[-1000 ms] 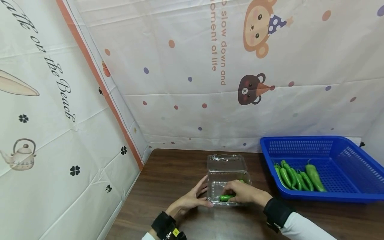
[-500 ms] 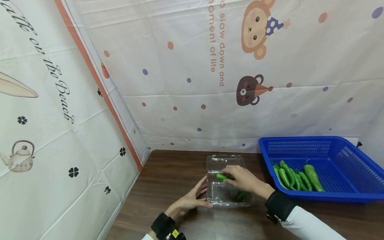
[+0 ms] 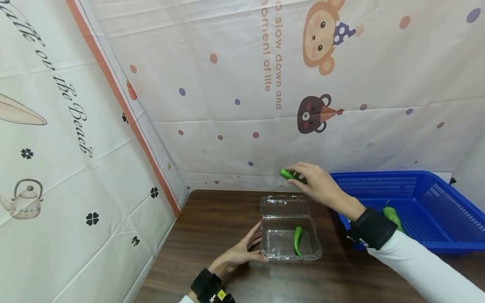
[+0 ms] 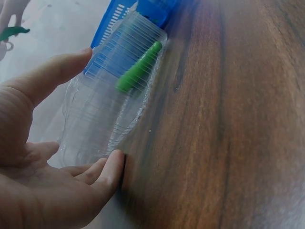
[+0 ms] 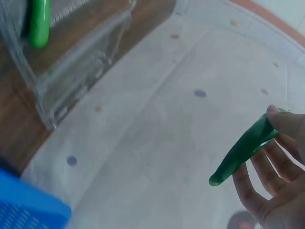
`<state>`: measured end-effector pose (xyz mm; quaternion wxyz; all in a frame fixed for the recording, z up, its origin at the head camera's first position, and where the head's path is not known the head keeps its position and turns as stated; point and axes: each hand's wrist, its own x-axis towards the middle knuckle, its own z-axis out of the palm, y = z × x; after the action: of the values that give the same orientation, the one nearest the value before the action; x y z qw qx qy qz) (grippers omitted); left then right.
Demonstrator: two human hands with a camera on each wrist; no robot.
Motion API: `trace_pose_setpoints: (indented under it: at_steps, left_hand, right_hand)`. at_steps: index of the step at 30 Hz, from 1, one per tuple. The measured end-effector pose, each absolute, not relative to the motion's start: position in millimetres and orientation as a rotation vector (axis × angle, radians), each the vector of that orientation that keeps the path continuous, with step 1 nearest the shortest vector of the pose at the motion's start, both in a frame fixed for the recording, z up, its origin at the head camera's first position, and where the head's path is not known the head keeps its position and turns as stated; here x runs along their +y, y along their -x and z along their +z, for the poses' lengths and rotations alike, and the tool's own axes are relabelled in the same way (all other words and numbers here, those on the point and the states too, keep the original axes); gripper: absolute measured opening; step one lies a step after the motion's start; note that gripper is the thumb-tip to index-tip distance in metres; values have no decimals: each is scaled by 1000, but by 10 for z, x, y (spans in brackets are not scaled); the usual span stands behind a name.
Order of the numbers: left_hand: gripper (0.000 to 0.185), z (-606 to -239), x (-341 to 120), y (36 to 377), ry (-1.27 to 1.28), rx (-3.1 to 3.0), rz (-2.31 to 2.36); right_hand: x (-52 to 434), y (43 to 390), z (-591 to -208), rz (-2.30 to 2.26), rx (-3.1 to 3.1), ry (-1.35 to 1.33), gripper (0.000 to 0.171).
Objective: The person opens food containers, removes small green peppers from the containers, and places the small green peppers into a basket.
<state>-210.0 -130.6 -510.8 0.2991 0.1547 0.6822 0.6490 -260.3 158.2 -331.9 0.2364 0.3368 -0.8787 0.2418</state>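
In the head view, my right hand (image 3: 322, 187) pinches a green chili pepper (image 3: 286, 174) between thumb and fingers, raised above the back of the clear plastic container (image 3: 273, 256). The right wrist view shows that held pepper (image 5: 243, 151) slanting down from the fingertips. One curved green pepper (image 3: 298, 242) lies inside the container, toward its right side; the lid (image 3: 284, 206) is folded back. At the container's left side rests my left hand (image 3: 240, 253), fingers spread and fingertips at its wall. The left wrist view has the thumb (image 4: 62, 71) and fingers along that side.
A blue plastic basket (image 3: 447, 247) stands on the right of the brown wooden table (image 3: 197, 235). Inside it a thick green pepper (image 3: 392, 216) shows; my right forearm hides most of the others. A printed white cloth (image 3: 227, 151) hangs behind the table.
My right hand has lifted a pepper out of the container, upward and back. The other pepper in the container has come into plain view. My left hand has stayed at the container's side.
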Motion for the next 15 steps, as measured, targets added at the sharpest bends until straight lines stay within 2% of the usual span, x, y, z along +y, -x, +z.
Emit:
trace_pose_setpoints:
  at_steps: [6,15]
  left_hand:
    - [110,-5107,-1299,2094,-406,1825,1722]
    - [111,-5118,-1304,2097,-420,1828,1723]
  right_hand:
    - [1740,2580,-3174,654,-2324,-875,35]
    - [2160,2522,-3159,604,-2348,-734,35]
